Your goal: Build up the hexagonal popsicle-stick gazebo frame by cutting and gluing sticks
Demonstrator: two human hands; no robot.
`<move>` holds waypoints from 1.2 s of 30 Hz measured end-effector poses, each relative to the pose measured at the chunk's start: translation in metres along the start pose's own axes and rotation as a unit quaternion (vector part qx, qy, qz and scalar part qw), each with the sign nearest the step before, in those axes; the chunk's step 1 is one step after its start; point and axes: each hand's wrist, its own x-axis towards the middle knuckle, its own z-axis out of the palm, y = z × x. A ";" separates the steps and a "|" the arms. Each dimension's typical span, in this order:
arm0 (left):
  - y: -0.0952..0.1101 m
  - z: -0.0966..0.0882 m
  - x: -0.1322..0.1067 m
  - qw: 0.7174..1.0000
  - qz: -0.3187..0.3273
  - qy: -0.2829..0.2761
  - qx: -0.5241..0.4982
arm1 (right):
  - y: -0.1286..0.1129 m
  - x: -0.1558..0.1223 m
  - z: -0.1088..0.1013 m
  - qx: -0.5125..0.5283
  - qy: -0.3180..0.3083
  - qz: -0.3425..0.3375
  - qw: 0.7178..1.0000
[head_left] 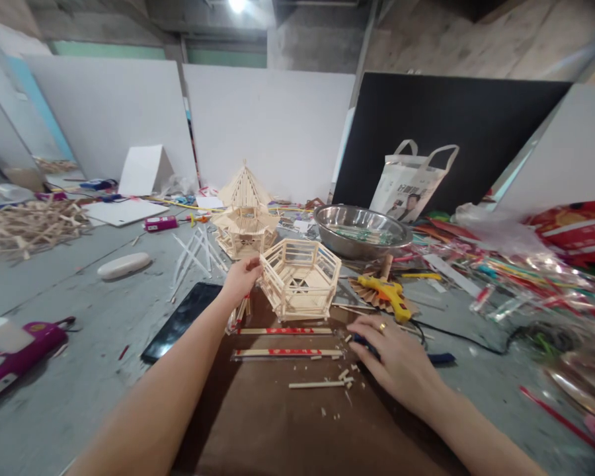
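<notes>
My left hand (240,279) is closed at the left rim of a six-sided frame (300,301) built of pale wooden sticks, fingertips against its edge. The frame stands at the far edge of a brown board (277,423). My right hand (389,350) is curled over a tool with dark blue handles (441,359); its working end is hidden. Two chopsticks in red-printed wrappers (282,352) lie between my hands. Nearer me are a bare stick (317,385) and small cut-off bits (346,377). Behind the frame rises a stick-built pavilion with a pointed roof (244,215).
A steel basin (361,231) stands behind the frame. A yellow glue gun (387,294) with a black cord lies right. A black phone (181,320) and a purple tool (22,357) lie left. Sticks (30,225) are heaped far left; wrapper scraps (476,271) litter the right.
</notes>
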 end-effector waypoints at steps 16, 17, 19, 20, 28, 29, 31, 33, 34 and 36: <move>0.017 -0.012 -0.010 0.996 -0.022 -0.063 0.056 | 0.036 0.085 0.027 -0.030 0.086 0.021 0.996; 0.019 -0.012 -0.011 0.995 -0.022 -0.075 0.056 | 0.038 0.087 0.027 -0.036 0.085 0.028 0.995; 0.022 -0.012 -0.012 0.994 -0.022 -0.097 0.056 | 0.042 0.090 0.026 -0.050 0.081 0.040 0.995; 0.023 -0.012 -0.013 0.993 -0.022 -0.107 0.054 | 0.044 0.091 0.026 -0.057 0.078 0.045 0.994; 0.028 0.001 -0.022 0.983 -0.047 -0.171 -0.038 | 0.068 0.103 0.029 -0.088 0.047 0.050 0.994; 0.027 0.004 -0.023 0.983 -0.047 -0.173 -0.041 | 0.071 0.104 0.028 -0.088 0.043 0.047 0.994; 0.026 0.010 -0.025 0.983 -0.043 -0.169 -0.047 | 0.074 0.104 0.024 -0.079 0.040 0.041 0.995; 0.024 0.015 -0.026 0.984 -0.039 -0.164 -0.054 | 0.067 0.103 0.017 -0.052 0.062 0.044 0.996; 0.024 0.017 -0.027 0.984 -0.040 -0.163 -0.057 | 0.059 0.102 0.014 -0.033 0.082 0.045 0.995; 0.024 0.020 -0.028 0.984 -0.042 -0.160 -0.059 | 0.037 0.102 0.007 0.015 0.118 0.027 0.993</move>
